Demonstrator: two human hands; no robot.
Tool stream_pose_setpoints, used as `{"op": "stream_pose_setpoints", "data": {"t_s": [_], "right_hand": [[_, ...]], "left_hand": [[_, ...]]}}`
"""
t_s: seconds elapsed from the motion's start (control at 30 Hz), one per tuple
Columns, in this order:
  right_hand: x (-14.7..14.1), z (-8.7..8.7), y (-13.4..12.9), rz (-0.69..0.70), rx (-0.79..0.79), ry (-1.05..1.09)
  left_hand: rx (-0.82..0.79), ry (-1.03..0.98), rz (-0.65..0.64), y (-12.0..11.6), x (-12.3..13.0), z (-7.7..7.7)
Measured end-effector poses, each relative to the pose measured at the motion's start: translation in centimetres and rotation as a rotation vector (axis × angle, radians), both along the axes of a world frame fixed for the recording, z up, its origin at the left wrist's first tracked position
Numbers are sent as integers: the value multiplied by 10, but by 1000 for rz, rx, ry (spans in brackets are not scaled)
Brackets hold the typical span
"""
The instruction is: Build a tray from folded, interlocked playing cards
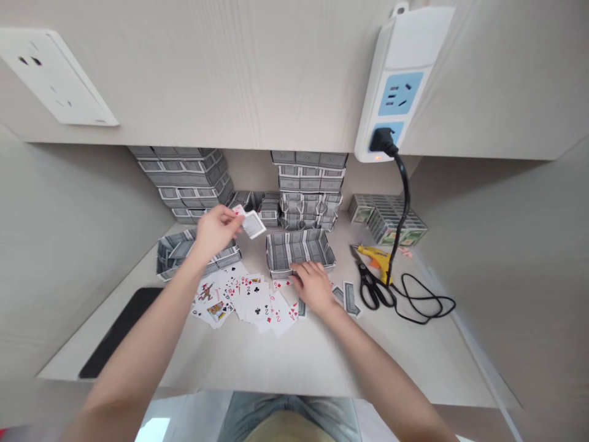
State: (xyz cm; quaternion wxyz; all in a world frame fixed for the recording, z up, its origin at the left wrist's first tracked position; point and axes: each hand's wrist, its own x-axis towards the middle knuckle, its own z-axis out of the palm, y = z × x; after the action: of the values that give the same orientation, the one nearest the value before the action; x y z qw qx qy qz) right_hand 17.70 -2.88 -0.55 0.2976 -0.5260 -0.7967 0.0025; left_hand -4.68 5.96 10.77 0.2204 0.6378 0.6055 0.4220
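Pinched between the fingers and thumb of my left hand (215,232) are playing cards (254,225), one grey back and part of a red-marked face showing. They are raised above the desk, left of an open box (301,247) built from grey-backed playing cards. My right hand (315,287) is closed over that box's near wall, fingertips at the rim and thumb on the outside. Loose playing cards (255,304) lie mostly face up in front of the box, overlapping. Beneath my left hand and wrist, a second card-built box (172,255) is partly covered; loose grey-backed pieces lie in it.
Stacks of card-built boxes (191,178) (311,190) stand at the back. On the right lie black scissors (375,290), a yellow glue gun (378,261) and its looped cord, near wrapped card decks (391,218). A power strip (400,80) hangs above; a black mat (122,331) lies left.
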Motion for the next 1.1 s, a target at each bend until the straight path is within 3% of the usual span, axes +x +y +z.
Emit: {"op": "stream_pose_setpoints", "data": {"t_s": [0.1, 0.23, 0.4, 0.63, 0.77, 0.9, 1.0, 1.1], "right_hand": [[-2, 1, -2, -56, 46, 132], [-2, 1, -2, -55, 150, 259], [6, -4, 3, -75, 218, 247], [9, -8, 5, -73, 208, 138], [8, -10, 5, -146, 192, 129], [10, -11, 6, -252, 209, 199], [14, -8, 7, -347, 185, 225], [17, -6, 7, -384, 174, 228]], "left_hand": [[-84, -166, -178, -16, 37, -21], [-158, -212, -292, -32, 76, -50], [-116, -213, -346, -42, 96, -63], [-97, -192, -404, -47, 80, -62], [-21, -21, -400, -59, 74, -65], [190, 223, -366, -66, 67, -66], [329, 409, -233, -56, 43, -57], [300, 604, 45, -29, -4, -40]]}}
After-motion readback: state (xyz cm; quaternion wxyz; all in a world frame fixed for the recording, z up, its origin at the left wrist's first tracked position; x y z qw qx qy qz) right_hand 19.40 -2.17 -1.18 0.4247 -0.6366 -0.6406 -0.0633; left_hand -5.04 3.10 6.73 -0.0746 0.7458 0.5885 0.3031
